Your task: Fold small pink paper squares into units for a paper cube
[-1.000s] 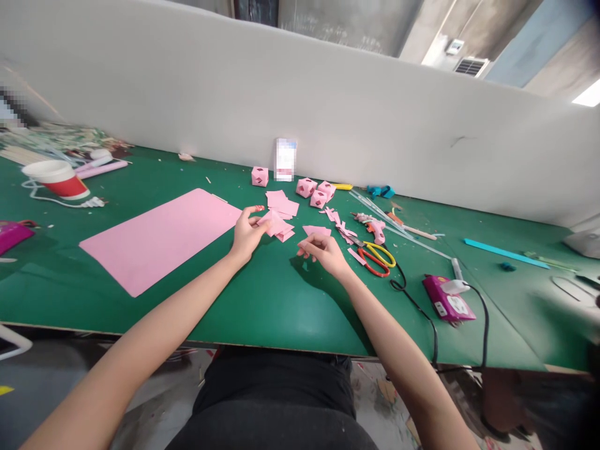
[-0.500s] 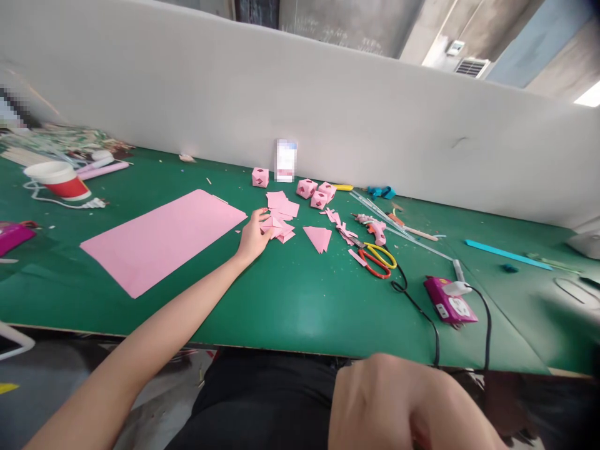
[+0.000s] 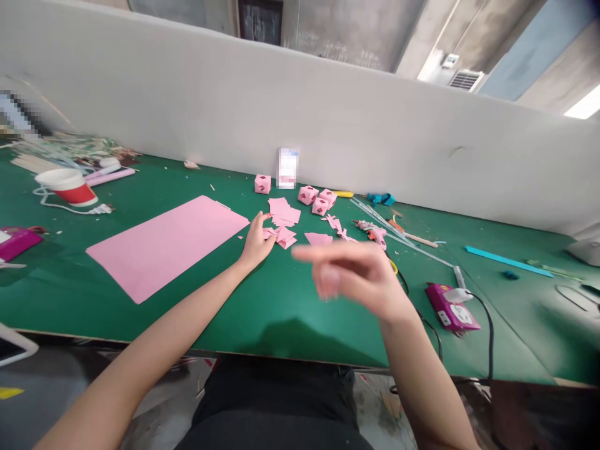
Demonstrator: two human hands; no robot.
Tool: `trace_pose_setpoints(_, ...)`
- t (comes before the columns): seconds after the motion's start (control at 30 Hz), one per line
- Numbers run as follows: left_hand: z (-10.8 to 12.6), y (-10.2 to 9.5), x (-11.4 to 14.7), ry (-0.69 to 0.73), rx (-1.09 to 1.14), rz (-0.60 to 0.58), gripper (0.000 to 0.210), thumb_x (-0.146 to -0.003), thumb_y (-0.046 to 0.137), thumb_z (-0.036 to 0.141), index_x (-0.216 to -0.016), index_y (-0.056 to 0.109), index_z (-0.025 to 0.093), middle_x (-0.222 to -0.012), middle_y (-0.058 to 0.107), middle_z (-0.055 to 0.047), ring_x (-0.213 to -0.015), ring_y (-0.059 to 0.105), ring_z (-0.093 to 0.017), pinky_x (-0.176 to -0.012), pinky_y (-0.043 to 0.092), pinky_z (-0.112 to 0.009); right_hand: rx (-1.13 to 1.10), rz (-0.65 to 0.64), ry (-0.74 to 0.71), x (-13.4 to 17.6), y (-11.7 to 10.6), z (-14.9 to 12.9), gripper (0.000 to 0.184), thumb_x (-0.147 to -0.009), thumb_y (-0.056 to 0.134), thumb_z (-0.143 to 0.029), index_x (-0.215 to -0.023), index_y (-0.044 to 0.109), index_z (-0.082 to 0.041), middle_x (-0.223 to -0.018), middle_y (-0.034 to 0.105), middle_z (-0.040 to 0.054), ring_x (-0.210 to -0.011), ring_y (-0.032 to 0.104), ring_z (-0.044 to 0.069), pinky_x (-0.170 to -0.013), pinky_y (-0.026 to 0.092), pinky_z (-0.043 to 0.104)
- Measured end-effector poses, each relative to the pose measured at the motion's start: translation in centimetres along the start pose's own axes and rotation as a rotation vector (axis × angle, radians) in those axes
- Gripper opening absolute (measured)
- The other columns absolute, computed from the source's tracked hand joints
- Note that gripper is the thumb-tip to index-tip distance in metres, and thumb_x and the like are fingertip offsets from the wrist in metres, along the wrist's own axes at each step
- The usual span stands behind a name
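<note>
My left hand (image 3: 257,242) rests on the green table at a small heap of folded pink paper pieces (image 3: 284,237), its thumb and fingers closed around the near edge of the heap. My right hand (image 3: 359,275) hangs over the table, slightly blurred, with the index finger stretched out to the left and the thumb below it. Nothing shows in it. Flat pink paper squares (image 3: 284,211) lie just beyond the heap. Under and behind my right hand are pink paper triangles (image 3: 319,239), partly covered, and scissors (image 3: 394,267), mostly hidden.
A large pink sheet (image 3: 169,247) lies left. Pink paper cubes (image 3: 308,194) stand at the back near a propped phone (image 3: 287,169). Right are a pink glue gun (image 3: 377,236), clear sticks and a purple power strip (image 3: 452,307) with a black cord. A paper cup (image 3: 70,187) stands far left.
My right hand has risen from the table's front edge to above the middle, now covering most of the scissors. My left hand stays at the folded paper. The view has shifted slightly.
</note>
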State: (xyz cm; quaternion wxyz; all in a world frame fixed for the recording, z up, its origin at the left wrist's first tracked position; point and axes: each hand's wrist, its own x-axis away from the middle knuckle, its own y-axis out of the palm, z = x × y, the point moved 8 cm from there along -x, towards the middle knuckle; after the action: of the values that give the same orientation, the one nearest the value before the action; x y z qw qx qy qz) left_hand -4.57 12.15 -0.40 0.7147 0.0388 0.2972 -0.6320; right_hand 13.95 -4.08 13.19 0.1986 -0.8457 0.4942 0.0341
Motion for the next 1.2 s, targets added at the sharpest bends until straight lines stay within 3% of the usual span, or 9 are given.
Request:
trace_pose_setpoints(0.1, 1.2, -0.3, 0.4, 0.03, -0.065, 0.0, 0.052, -0.075, 0.062, 0.007, -0.124, 0.056, 0.02, -0.155, 0.044, -0.017, -0.154, 0.026, -0.035, -0.125, 0.019, -0.056, 0.235, 0.408, 0.057, -4.2, -5.7, 6.4, 0.032, -0.087, 0.059, -0.034, -0.112, 0.076, -0.022, -0.087, 0.073, 0.0052, -0.079, 0.065, 0.02, -0.071, 0.053, 0.032)
trace_pose_setpoints(0.2, 3.4, 0.1, 1.1, 0.11, -0.143, -0.031, 0.041, -0.08, 0.06, 0.01, -0.12, 0.058, 0.019, -0.152, 0.047, -0.017, -0.153, 0.027, -0.036, -0.124, 0.02, -0.06, 0.456, 0.702, 0.223, -4.2, -10.1, 13.2, 0.033, -0.083, 0.053, -0.025, -0.104, 0.077, -0.017, -0.1, 0.075, 0.0108, -0.085, 0.066, 0.023, -0.085, 0.053, 0.039)
trace_pose_setpoints(0.27, 5.3, 1.5, 1.8, 0.197, -0.134, -0.124, 0.036, -0.085, 0.056, 0.011, -0.12, 0.057, 0.02, -0.141, 0.057, -0.014, -0.146, 0.042, -0.03, -0.123, 0.03, -0.053, 0.574, 0.722, 0.275, -3.5, -11.2, 15.7, 0.033, -0.08, 0.053, -0.024, -0.101, 0.077, -0.015, -0.105, 0.075, 0.0127, -0.087, 0.066, 0.024, -0.089, 0.052, 0.041)
trace_pose_setpoints(0.33, 6.9, 3.8, 2.6, 0.247, -0.148, -0.293, 0.038, -0.089, 0.054, 0.015, -0.127, 0.053, 0.019, -0.141, 0.058, -0.014, -0.138, 0.052, -0.027, -0.118, 0.04, -0.049, 0.591, 0.719, 0.311, -2.7, -11.6, 16.9, 0.034, -0.082, 0.051, -0.027, -0.101, 0.078, -0.017, -0.102, 0.075, 0.0109, -0.085, 0.066, 0.023, -0.088, 0.052, 0.039)
trace_pose_setpoints(0.47, 8.3, 8.3, 3.2, 0.197, -0.198, -0.497, 0.057, -0.087, 0.065, 0.025, -0.139, 0.044, 0.015, -0.144, 0.056, -0.021, -0.135, 0.055, -0.033, -0.111, 0.047, -0.05, 0.592, 0.703, 0.319, -2.3, -11.4, 17.1, 0.034, -0.083, 0.051, -0.029, -0.101, 0.078, -0.018, -0.097, 0.076, 0.009, -0.086, 0.066, 0.023, -0.086, 0.052, 0.037)
trace_pose_setpoints(0.57, 8.4, 10.2, 2.5, 0.178, -0.252, -0.45, 0.066, -0.083, 0.068, 0.021, -0.142, 0.041, 0.014, -0.148, 0.051, -0.024, -0.14, 0.05, -0.035, -0.113, 0.045, -0.052, 0.624, 0.683, 0.264, -2.7, -10.9, 17.1, 0.03, -0.083, 0.055, -0.032, -0.097, 0.078, -0.018, -0.099, 0.076, 0.0096, -0.092, 0.065, 0.025, -0.087, 0.051, 0.038)
trace_pose_setpoints(0.73, 6.5, 11.9, 2.1, 0.083, -0.292, -0.425, 0.081, -0.077, 0.076, 0.031, -0.144, 0.038, 0.007, -0.148, 0.049, -0.029, -0.14, 0.048, -0.039, -0.112, 0.044, -0.053, 0.637, 0.678, 0.217, -2.8, -10.7, 17.9, 0.021, -0.083, 0.061, -0.036, -0.086, 0.075, -0.02, -0.095, 0.076, 0.0086, -0.094, 0.064, 0.025, -0.088, 0.05, 0.039)
trace_pose_setpoints(0.97, 5.7, 12.3, 3.2, 0.117, -0.286, -0.376, 0.068, -0.085, 0.068, 0.03, -0.143, 0.04, 0.009, -0.144, 0.054, -0.026, -0.136, 0.053, -0.036, -0.11, 0.046, -0.05, 0.603, 0.665, 0.258, -2.7, -10.8, 19.5, 0.012, -0.079, 0.066, -0.026, -0.089, 0.069, -0.02, -0.097, 0.075, 0.0065, -0.094, 0.065, 0.024, -0.091, 0.05, 0.04)
trace_pose_setpoints(1.2, 5.6, 12.1, 3.3, 0.153, -0.253, -0.353, 0.069, -0.085, 0.069, 0.032, -0.143, 0.041, 0.01, -0.145, 0.053, -0.026, -0.136, 0.053, -0.035, -0.111, 0.046, -0.051, 0.571, 0.645, 0.298, -2.6, -11.0, 20.5, 0.021, -0.081, 0.066, -0.026, -0.101, 0.068, -0.019, -0.097, 0.074, 0.0064, -0.089, 0.065, 0.023, -0.085, 0.051, 0.039)
